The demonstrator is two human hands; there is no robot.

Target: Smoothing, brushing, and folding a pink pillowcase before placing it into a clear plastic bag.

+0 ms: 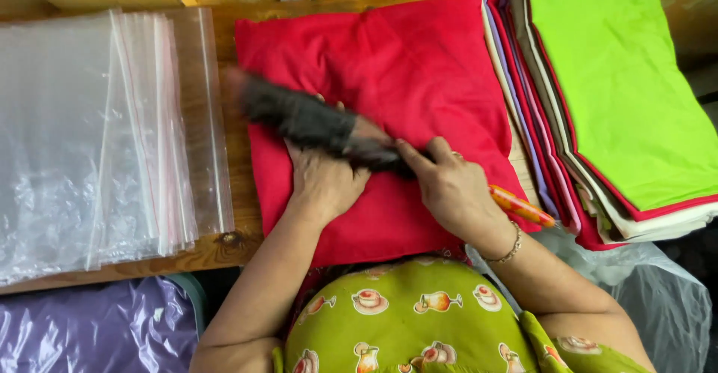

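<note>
Right now the right hand (449,190) has its fingers wrapped around the handle of a brush (321,126), forefinger stretched forward along the stem toward the dark bristle head; the orange handle end pokes out behind the wrist. The bristles are blurred, so they appear to be mid-sweep across the cloth. The left hand (323,182) lies flat, fingers spread and partly hidden under the brush head, pressing down on a red cushion cover (419,66) that lies on the wooden table (224,249) directly in front of the person.

By my judgement the step in hand is brushing the red cover's surface while the flat hand keeps it from sliding. A further stroke would call for the same steady press from the left palm and a light, even drag of the bristles toward the free edge of the fabric.

To the left of the cover, a stack of clear zip-top plastic bags (97,133) with thin red seal lines lies flat on the table. To the right sits a pile of folded fabrics (621,96), lime green on top, red, cream and lilac edges showing beneath. A purple plastic-wrapped bundle (90,324) sits lower left, below the table edge.
</note>
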